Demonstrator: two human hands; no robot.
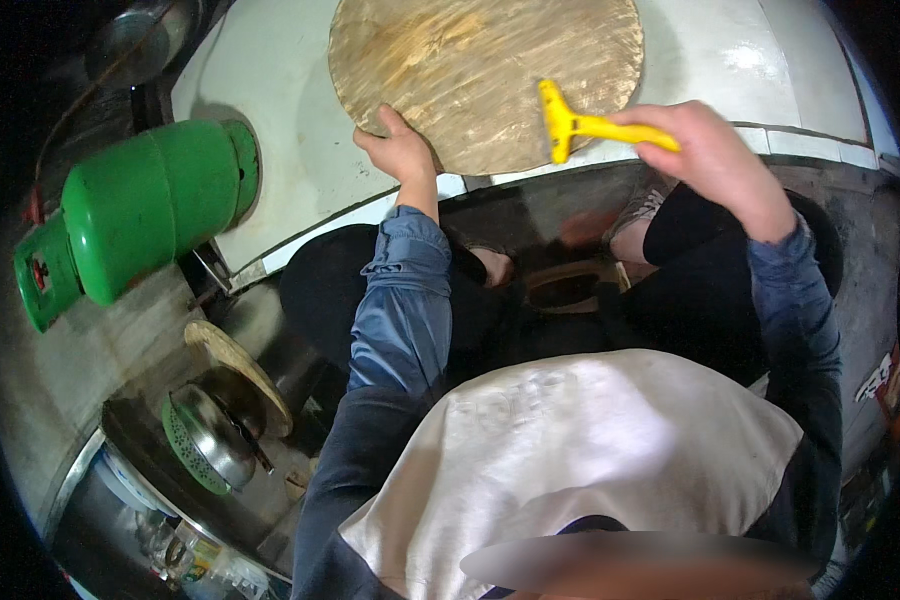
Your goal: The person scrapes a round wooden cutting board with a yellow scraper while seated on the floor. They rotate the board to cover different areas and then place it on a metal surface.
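In the head view, we see the round wooden board (480,60) on the white surface (290,150), ahead of and between our hands. Our left hand (400,155) is at its near-left rim, though we can't tell whether the fingers close beneath. Our right hand (715,155) grips the yellow scraper (602,127), its head over the near-right edge. We'd worry that a weak left hold could let the board turn, sending the blade skidding off. We read no words on the scraper, only small dark marks.
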